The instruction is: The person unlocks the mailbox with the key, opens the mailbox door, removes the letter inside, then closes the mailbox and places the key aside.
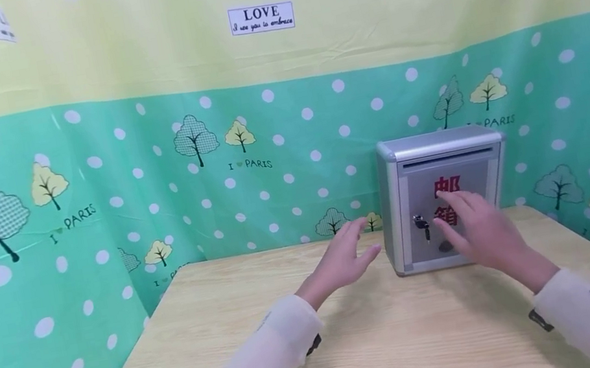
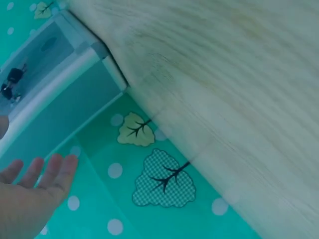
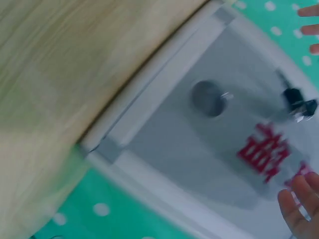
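Note:
A silver metal mailbox (image 1: 448, 199) with red characters on its door and a slot along the top stands upright at the back right of the table. Keys (image 1: 426, 230) hang from the lock at the left of its door. My left hand (image 1: 340, 259) is raised just left of the mailbox, fingers extended toward it and nothing held. My right hand (image 1: 484, 233) hovers before the door with its fingers spread, covering part of the characters. In the right wrist view, the door (image 3: 179, 124) fills much of the frame.
The wooden table (image 1: 228, 340) reaches back to a green and yellow curtain (image 1: 276, 213) printed with trees and dots. The curtain also encloses both sides. Cream sleeves (image 1: 267, 360) cover both forearms, with dark straps at the wrists.

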`<state>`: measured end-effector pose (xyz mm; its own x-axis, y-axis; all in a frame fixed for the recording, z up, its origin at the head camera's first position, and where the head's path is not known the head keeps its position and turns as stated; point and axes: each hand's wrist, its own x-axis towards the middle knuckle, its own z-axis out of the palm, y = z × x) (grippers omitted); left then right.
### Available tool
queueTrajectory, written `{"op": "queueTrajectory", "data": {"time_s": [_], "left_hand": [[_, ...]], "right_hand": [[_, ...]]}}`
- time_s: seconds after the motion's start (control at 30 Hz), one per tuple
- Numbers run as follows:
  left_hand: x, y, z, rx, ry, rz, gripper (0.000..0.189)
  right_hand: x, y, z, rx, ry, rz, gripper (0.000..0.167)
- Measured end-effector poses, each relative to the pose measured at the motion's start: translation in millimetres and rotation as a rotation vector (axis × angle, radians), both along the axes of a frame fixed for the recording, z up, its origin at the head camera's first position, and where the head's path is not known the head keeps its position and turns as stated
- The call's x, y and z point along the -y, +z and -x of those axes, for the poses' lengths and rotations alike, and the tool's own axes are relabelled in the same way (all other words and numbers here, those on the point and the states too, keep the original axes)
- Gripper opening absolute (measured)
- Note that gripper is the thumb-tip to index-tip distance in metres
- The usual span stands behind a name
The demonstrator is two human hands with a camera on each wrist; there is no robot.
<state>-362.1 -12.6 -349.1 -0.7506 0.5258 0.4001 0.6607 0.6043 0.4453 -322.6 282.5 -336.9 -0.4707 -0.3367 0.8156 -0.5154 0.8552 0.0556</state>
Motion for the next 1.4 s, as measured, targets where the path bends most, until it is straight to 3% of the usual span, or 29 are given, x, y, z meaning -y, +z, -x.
{"op": "queueTrajectory", "data": {"time_s": [0.2, 0.37, 0.5, 0.6, 0.83, 1.03, 1.17, 1.4], "left_hand": [[-25.1, 4.0, 12.1, -0.012, 0.012, -0.075, 0.068], [-44.2, 2.4, 17.8, 0.08, 0.033, -0.152, 0.078], [-58.7, 0.5, 19.7, 0.138, 0.058, -0.224, 0.084], [-69.3, -1.5, 19.4, 0.157, 0.103, -0.292, 0.086], [-89.5, -8.0, 14.0, 0.243, 0.179, -0.477, 0.085], [-105.3, -7.6, 12.1, 0.232, 0.239, -0.533, 0.076], [-110.0, -7.0, 10.9, 0.205, 0.265, -0.548, 0.069], [-112.0, -11.0, 7.2, 0.128, 0.35, -0.578, 0.057]], "right_hand": [[-23.4, -3.3, 8.2, -0.012, -0.143, 0.099, 0.053], [-37.2, -6.0, 10.7, -0.008, -0.266, 0.204, 0.055], [-48.3, -4.1, 12.1, 0.073, -0.373, 0.327, 0.071], [-56.5, -2.7, 15.2, 0.171, -0.409, 0.417, 0.082], [-68.2, -14.1, 26.3, 0.374, -0.256, 0.571, 0.089], [-76.0, -22.3, 27.5, 0.561, -0.138, 0.652, 0.091], [-76.6, -19.6, 25.3, 0.596, -0.105, 0.635, 0.086], [-71.1, -16.9, 21.0, 0.62, -0.128, 0.645, 0.079]]}}
